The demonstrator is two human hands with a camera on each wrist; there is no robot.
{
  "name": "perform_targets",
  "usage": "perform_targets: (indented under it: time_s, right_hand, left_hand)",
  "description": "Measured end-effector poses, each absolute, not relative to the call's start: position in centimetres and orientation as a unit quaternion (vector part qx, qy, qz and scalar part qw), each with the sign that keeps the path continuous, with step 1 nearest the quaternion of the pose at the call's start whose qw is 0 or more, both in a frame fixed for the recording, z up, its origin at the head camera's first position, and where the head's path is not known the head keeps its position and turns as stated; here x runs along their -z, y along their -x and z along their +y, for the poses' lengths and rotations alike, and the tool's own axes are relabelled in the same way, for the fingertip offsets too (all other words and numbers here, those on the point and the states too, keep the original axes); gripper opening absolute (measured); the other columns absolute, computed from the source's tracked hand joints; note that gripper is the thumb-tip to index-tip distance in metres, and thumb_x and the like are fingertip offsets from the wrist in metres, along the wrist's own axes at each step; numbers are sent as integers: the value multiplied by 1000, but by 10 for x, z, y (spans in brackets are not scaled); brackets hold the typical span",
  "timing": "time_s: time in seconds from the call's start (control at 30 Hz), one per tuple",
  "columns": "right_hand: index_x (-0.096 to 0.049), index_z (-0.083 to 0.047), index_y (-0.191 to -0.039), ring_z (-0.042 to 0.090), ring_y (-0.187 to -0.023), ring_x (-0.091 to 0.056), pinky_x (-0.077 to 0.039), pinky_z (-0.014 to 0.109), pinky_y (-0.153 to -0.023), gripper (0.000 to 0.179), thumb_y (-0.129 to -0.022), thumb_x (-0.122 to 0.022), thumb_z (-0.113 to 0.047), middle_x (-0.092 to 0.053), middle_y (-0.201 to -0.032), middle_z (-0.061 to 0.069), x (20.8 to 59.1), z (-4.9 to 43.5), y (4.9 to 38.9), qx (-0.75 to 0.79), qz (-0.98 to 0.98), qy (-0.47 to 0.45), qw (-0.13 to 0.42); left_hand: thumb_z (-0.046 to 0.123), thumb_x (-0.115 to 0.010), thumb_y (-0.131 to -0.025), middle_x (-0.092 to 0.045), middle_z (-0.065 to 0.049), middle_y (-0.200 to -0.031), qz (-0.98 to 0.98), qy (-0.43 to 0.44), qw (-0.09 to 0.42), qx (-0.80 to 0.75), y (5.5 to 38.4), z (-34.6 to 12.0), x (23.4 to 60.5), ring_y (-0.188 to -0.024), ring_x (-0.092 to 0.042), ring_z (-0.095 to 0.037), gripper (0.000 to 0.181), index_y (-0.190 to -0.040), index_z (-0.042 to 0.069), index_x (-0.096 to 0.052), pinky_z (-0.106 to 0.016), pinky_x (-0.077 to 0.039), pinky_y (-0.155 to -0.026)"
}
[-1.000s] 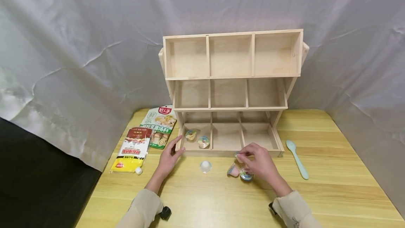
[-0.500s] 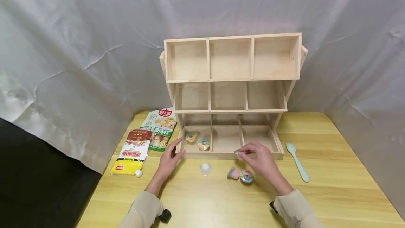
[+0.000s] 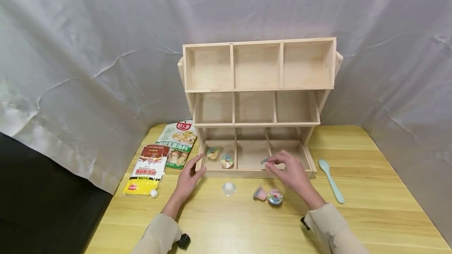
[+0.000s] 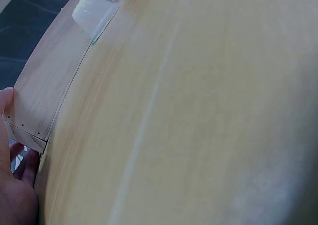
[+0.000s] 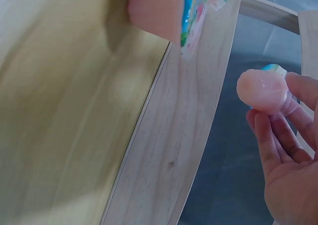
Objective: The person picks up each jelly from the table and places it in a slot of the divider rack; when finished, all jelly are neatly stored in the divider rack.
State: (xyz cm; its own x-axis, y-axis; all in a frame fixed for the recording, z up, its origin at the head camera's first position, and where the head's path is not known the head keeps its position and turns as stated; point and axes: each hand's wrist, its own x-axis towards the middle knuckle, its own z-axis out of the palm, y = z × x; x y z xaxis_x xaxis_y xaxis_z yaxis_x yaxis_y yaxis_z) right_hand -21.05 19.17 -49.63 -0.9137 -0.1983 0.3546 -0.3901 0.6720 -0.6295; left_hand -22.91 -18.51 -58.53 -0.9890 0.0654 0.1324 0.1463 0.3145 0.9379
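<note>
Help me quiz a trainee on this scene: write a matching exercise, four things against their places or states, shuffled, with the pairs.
1. Pale spoon
2. White cup
3. Right hand
4. Left hand

A. Rim down on the table
B. At the rack's front left corner
C. Pinching a pink jelly cup
D. Lying right of the rack

Pairs: 1-D; 2-A; 3-C; 4-B

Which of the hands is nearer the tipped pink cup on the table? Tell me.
Right: the right hand is beyond and right of the pink cup, pinching a second cup; the left hand is farther off, to the pink cup's left, by the rack.
</note>
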Motion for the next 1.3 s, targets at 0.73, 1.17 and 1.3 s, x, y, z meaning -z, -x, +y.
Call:
perform_targets:
  time_s: [0.73, 1.17, 1.3]
  right_hand:
    - [-79, -6, -97, 27, -93, -73, -63, 45, -83, 15, -89, -84, -18, -71, -100, 6, 502, 159, 254, -418, -889, -152, 105]
    - [-79, -8, -97, 26, -94, -72, -63, 43, -85, 14, -87, -84, -17, -72, -102, 7, 514, 151, 265, -413, -895, -142, 92]
    - [-79, -8, -96, 24, -94, -70, -62, 41, -85, 13, -88, -84, -18, -71, -100, 5, 519, 149, 266, -400, -902, -139, 85]
  left_hand:
    - [35, -69, -101, -41, -6, -164, -815, 67, 33, 575, 228, -186, 583, -154, -34, -32, 58, -154, 23, -50, -49, -32, -125]
    - [34, -69, -101, -41, -9, -164, -815, 68, 38, 574, 228, -185, 585, -153, -35, -34, 58, -155, 23, -50, -51, -33, -124]
    - [35, -69, -101, -41, -6, -163, -814, 62, 36, 576, 228, -185, 586, -154, -35, -32, 57, -154, 27, -50, -48, -32, -125]
